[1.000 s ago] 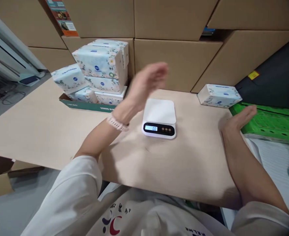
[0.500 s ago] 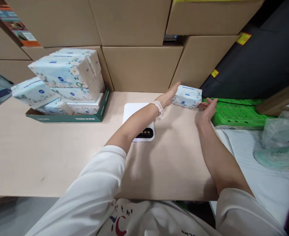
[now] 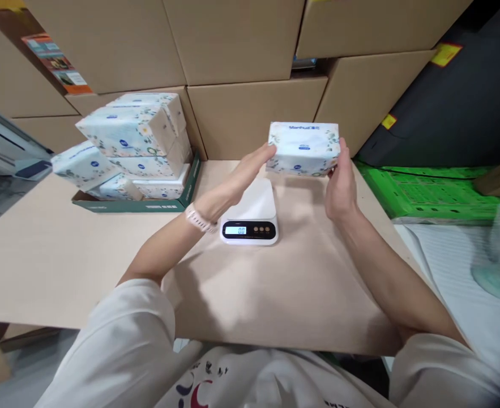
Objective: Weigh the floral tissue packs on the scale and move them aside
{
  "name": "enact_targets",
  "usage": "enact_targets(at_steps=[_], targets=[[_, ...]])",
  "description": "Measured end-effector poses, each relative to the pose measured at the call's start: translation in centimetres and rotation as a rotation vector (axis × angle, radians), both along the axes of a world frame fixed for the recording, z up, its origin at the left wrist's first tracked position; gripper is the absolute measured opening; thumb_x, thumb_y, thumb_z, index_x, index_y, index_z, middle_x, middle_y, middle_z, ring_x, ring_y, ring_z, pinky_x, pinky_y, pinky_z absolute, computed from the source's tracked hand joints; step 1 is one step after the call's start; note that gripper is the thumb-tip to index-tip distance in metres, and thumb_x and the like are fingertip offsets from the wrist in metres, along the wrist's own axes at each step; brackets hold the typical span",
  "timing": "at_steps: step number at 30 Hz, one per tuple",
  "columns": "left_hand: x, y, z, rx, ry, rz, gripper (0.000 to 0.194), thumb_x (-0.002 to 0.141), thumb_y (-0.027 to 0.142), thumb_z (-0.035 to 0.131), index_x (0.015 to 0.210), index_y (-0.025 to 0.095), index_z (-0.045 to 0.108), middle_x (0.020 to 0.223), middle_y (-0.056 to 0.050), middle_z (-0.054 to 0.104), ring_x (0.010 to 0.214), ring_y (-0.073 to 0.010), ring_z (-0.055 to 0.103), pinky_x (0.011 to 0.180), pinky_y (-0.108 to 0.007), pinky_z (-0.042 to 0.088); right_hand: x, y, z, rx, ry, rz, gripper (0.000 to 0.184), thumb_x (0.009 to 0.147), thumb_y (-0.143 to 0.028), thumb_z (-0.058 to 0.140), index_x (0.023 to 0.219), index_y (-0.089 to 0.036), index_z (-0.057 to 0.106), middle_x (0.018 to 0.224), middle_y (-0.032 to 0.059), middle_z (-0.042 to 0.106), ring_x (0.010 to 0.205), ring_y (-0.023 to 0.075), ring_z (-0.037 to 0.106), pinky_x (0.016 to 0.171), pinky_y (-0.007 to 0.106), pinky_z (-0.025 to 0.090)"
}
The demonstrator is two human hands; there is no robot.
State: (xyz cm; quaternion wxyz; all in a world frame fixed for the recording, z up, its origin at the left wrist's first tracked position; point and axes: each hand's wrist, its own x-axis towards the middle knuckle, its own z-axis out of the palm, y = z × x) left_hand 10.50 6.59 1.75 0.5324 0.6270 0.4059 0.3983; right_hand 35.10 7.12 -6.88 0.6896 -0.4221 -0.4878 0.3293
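Note:
Between my two hands a floral pack of tissues (image 3: pixel 304 148) is held up above the table, behind and to the right of the scale. My left hand (image 3: pixel 236 184) presses its left end with straight fingers. At the other end my right hand (image 3: pixel 342 187) grips the pack, some of its fingers out of sight. The white kitchen scale (image 3: pixel 253 207) has a bare plate, partly behind my left hand, and its display reads 0.0. A pale pink band circles my left wrist.
On the left, a green shallow box (image 3: pixel 148 206) holds several stacked tissue packs (image 3: pixel 124 133). Cardboard boxes (image 3: pixel 250 113) form a wall along the back of the table (image 3: pixel 275 300). A green plastic crate (image 3: pixel 436 192) lies at the right, beside white sheeting (image 3: pixel 445 255).
My hands reached the tissue pack at the table's right back, took it between them and lifted it leftward towards the scale. The camera view has shifted too.

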Motion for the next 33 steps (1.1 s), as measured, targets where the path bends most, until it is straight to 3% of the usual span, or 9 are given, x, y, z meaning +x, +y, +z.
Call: enact_targets(at_steps=[3, 8, 11, 15, 20, 24, 33], targets=[[-5.8, -4.8, 0.9, -0.005, 0.07, 0.008, 0.063, 0.11, 0.064, 0.06, 0.166, 0.035, 0.065, 0.185, 0.0, 0.05, 0.175, -0.0337, 0.043, 0.146, -0.06, 0.031, -4.2, -3.5, 0.2, -0.055, -0.079, 0.127, 0.078, 0.106, -0.084, 0.051, 0.175, -0.048, 0.049, 0.191, -0.0086, 0.04, 0.184, 0.0269, 0.028, 0.154, 0.058, 0.018], [-9.9, -8.0, -1.3, -0.049, 0.072, 0.083, 0.068, 0.102, 0.071, 0.07, 0.16, 0.036, 0.073, 0.176, -0.002, 0.063, 0.172, -0.0395, 0.047, 0.142, -0.057, 0.04, -8.3, -7.3, -0.6, -0.25, -0.097, 0.28, 0.085, 0.105, -0.087, 0.051, 0.179, -0.046, 0.043, 0.193, -0.0068, 0.036, 0.185, 0.033, 0.024, 0.153, 0.067, 0.015], [-10.4, -8.2, -2.9, -0.081, 0.051, 0.14, 0.067, 0.096, 0.07, 0.075, 0.153, 0.035, 0.077, 0.172, -0.004, 0.067, 0.172, -0.0423, 0.047, 0.141, -0.061, 0.04, -9.2, -8.0, -0.8, -0.336, -0.085, 0.277, 0.087, 0.102, -0.089, 0.055, 0.177, -0.044, 0.047, 0.192, -0.0046, 0.037, 0.184, 0.0358, 0.025, 0.152, 0.071, 0.016], [-10.9, -8.1, -4.8, -0.1, 0.003, 0.237, 0.067, 0.098, 0.068, 0.071, 0.153, 0.03, 0.076, 0.178, -0.007, 0.06, 0.17, -0.0417, 0.049, 0.14, -0.06, 0.043, -9.4, -8.3, -1.2, -0.316, -0.103, 0.233, 0.085, 0.103, -0.088, 0.055, 0.174, -0.041, 0.053, 0.19, 0.0002, 0.044, 0.181, 0.0345, 0.034, 0.15, 0.067, 0.027], [-11.4, -7.8, -7.9, -0.213, -0.086, 0.422, 0.07, 0.099, 0.059, 0.066, 0.159, 0.023, 0.067, 0.177, -0.013, 0.06, 0.167, -0.0385, 0.054, 0.141, -0.055, 0.044, -8.9, -7.8, -3.5, -0.291, -0.034, 0.028, 0.082, 0.103, -0.089, 0.049, 0.161, -0.034, 0.065, 0.175, 0.0099, 0.063, 0.167, 0.033, 0.056, 0.143, 0.063, 0.041], [-11.2, -7.8, -10.1, -0.278, -0.141, 0.482, 0.066, 0.097, 0.051, 0.065, 0.153, 0.016, 0.067, 0.168, -0.016, 0.068, 0.163, -0.0334, 0.059, 0.145, -0.051, 0.039, -8.4, -7.5, -4.8, -0.349, 0.032, -0.022, 0.079, 0.1, -0.09, 0.051, 0.149, -0.031, 0.071, 0.158, 0.011, 0.075, 0.154, 0.032, 0.067, 0.137, 0.064, 0.047], [-11.5, -8.0, -11.3, -0.225, -0.134, 0.458, 0.055, 0.099, 0.052, 0.066, 0.144, 0.02, 0.073, 0.162, -0.014, 0.072, 0.162, -0.0337, 0.061, 0.144, -0.05, 0.04, -8.4, -7.4, -5.1, -0.304, -0.016, -0.001, 0.072, 0.102, -0.088, 0.051, 0.142, -0.033, 0.075, 0.147, 0.0089, 0.08, 0.14, 0.03, 0.074, 0.127, 0.06, 0.055]])
